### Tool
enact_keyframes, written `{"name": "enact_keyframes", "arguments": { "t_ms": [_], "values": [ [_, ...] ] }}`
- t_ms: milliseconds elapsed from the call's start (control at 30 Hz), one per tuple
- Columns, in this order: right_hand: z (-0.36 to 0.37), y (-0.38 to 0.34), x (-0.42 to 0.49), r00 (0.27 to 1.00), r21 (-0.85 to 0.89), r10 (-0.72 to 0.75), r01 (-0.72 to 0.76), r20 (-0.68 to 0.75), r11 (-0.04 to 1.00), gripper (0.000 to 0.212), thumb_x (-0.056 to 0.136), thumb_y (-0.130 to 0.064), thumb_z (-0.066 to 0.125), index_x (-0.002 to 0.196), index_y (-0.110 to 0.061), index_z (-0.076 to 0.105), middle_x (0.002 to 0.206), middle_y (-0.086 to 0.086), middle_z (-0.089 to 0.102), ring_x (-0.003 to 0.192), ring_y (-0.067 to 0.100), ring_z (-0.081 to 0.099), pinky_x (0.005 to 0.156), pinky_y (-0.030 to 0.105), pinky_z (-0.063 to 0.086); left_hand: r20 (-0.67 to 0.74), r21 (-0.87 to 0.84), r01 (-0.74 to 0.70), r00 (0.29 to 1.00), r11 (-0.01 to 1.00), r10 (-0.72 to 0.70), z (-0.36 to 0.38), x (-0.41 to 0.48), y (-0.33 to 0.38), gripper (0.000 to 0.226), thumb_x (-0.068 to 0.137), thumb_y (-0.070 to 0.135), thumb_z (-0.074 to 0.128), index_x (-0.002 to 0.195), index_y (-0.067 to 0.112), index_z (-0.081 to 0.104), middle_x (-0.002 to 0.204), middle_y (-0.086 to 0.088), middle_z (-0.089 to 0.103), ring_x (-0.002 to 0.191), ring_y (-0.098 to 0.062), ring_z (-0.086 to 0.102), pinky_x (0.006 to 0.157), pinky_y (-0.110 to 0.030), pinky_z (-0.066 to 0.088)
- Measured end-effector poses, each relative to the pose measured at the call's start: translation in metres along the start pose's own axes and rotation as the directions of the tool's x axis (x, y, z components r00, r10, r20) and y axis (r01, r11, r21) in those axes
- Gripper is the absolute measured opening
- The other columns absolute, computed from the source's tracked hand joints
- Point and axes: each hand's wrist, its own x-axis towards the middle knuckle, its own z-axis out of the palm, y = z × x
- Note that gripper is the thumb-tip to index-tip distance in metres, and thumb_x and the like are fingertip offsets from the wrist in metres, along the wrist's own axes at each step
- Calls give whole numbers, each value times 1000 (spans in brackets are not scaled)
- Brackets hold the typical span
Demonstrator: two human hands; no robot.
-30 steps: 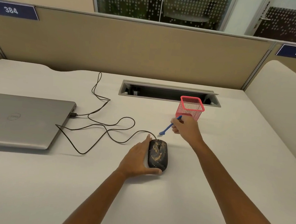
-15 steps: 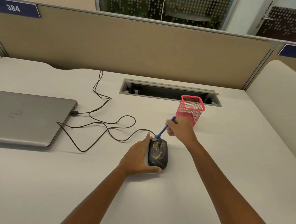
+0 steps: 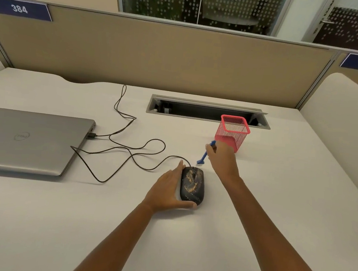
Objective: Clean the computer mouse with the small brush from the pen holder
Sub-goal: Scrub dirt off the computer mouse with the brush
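- Your left hand (image 3: 169, 189) cups the mouse (image 3: 192, 185) from its left side; fingers (image 3: 178, 168) lie straight along that edge, thumb hooked round the near end; hand half open, bracing more than squeezing.
- Mouse sits flat on the desk (image 3: 252, 229), centre, nose pointing away from you; black shell with gold marbling; scroll wheel visible at the far end.
- Your right hand (image 3: 223, 158) is closed on the brush (image 3: 204, 154); fingers curled tight round the upper handle, only the top stub and lower shaft show.
- Brush is blue, tilted, head down and to the left; head is just past the mouse's nose, apart from it; can't tell if the bristles touch the desk.
- Holder (image 3: 232, 132) is red mesh, upright, just behind your right hand; interior looks bare through the mesh, not certain.
- Cable (image 3: 128, 150) runs from the mouse's nose in loose loops to the laptop (image 3: 26, 140); plugged into its right edge.
- Laptop is shut, grey, far left, well apart from the mouse.
- Cable tray (image 3: 206, 111) open in the desk behind the holder.
- Partition (image 3: 159, 57) at the back carries tags 384 and 385.
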Motion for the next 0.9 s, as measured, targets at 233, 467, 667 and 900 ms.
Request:
{"name": "enact_keyframes", "arguments": {
  "t_ms": [233, 467, 667, 900],
  "values": [
    [0, 0, -3, 996, 149, 37, -48, 76, 988, 18, 92, -11, 46, 86, 2, 57, 79, 15, 55, 53, 12, 50, 58, 22, 45, -2, -22, -20, 1000, 1000, 20, -2, -1, 3, 123, 47, 75, 52, 144, 19, 1, 148, 8, 29, 131, -12, 31, 104, -20, 21],
    [0, -6, -6, 1000, 165, 8, -7, -8, 986, 27, 92, -16, 49, 100, 8, 60, 82, 11, 56, 75, 22, 56, 65, 23, 46, 4, 1, 8, 1000, 1000, -8, 0, 0, 0, 126, 47, 76, 52, 144, 17, -2, 150, 4, 27, 133, -14, 29, 108, -26, 22],
    [-8, -8, 5, 996, 153, 56, -66, 70, 986, 28, 92, -16, 48, 102, 7, 61, 82, 12, 57, 61, 17, 56, 61, 20, 47, 3, 0, 7, 1000, 1000, -7, -1, 0, 1, 121, 54, 68, 61, 144, 18, -2, 150, 2, 27, 132, -15, 30, 107, -26, 24],
    [-5, -9, 3, 996, 94, 33, -41, 85, 995, 28, 93, -16, 46, 104, 6, 59, 84, 11, 55, 68, 19, 55, 52, 11, 38, 14, 1, 15, 1000, 1000, -15, -1, 0, 1, 125, 47, 77, 52, 144, 20, -1, 150, 4, 28, 132, -15, 31, 108, -27, 24]
  ]
}}
